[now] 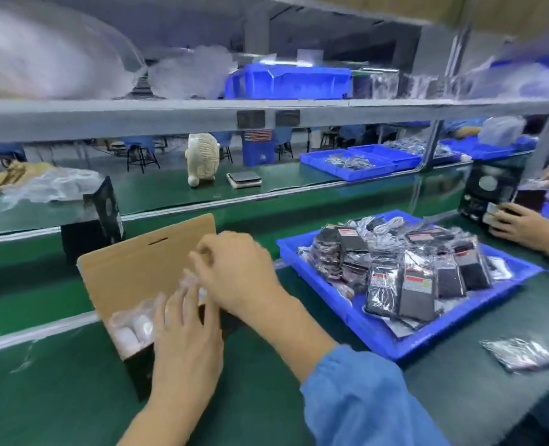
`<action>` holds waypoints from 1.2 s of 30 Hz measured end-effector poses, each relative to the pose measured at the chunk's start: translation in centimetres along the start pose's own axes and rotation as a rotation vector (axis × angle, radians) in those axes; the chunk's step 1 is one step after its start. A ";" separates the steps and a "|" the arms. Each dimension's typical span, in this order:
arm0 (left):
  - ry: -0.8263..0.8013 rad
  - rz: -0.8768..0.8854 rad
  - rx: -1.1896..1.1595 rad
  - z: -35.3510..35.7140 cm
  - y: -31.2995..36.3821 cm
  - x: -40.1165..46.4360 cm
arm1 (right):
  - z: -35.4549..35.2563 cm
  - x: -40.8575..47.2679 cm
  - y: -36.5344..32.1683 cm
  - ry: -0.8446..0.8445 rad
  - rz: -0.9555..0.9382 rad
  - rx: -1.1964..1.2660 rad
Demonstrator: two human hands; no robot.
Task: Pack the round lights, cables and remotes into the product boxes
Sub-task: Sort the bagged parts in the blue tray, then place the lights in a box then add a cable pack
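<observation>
Box (131, 284) open on the green bench (299, 413), kraft flap up at the back, black outer wall facing the camera. Bagged round lights (131, 329) sit inside at the left end, white domes in clear film. Left hand (183, 336) lies over the box mouth, fingers fairly straight, pressing the film down; no curl round anything visible. Right hand (234, 278) above the box's right end, fingers bent, seems to pinch clear film (192, 278), though blur hides the contact, so the grip is a guess.

Step in hand, as I read it: seating the bagged lights. Do it well by pressing flat with the left palm while the right tucks loose film below the rim, so nothing stands proud when the flap comes down.

Edges: flap stands just behind both hands; avoid pushing it back. Blue tray (395, 346) of bagged remotes and cables (408, 278) sits near on the right, apart from the box, so the reach across is short and unobstructed. Loose bagged packet (520, 354) lies on the bench beyond the tray's near corner. Another worker's hand (524, 225) holds a black box (492, 191) far right; keep clear of that side.
</observation>
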State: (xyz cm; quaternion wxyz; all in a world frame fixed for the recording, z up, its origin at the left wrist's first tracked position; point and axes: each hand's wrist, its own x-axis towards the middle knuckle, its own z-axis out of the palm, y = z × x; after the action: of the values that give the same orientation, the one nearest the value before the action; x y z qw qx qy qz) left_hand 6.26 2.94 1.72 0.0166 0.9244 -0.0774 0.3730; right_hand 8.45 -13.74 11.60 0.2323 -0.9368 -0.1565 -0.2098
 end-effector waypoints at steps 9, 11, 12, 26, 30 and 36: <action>-0.150 0.042 -0.313 -1.5 7.4 0.3 | -4.6 -0.1 19.8 -0.095 0.538 -0.539; -0.161 0.156 -0.367 -1.8 7.8 0.5 | -5.5 -0.2 20.2 -0.101 0.575 -0.564; -0.167 0.164 -0.359 -2.0 7.3 0.9 | -6.2 -0.2 20.0 -0.112 0.587 -0.587; -0.339 0.271 -0.109 -2.0 5.1 1.4 | 2.0 0.7 2.3 -0.399 -0.209 -0.362; -0.097 0.198 -0.264 -1.6 4.8 1.3 | 0.6 0.6 4.4 -0.361 -0.551 -0.412; -0.273 0.232 -0.094 -1.5 4.8 2.4 | -6.8 -2.8 18.0 -0.274 0.263 -0.614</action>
State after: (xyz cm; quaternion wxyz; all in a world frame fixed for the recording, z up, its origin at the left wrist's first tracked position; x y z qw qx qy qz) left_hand 6.18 -2.01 4.33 0.0062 0.9495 -0.2025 0.2394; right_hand 10.86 -32.87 9.11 -0.0580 -0.9944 0.0062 -0.0879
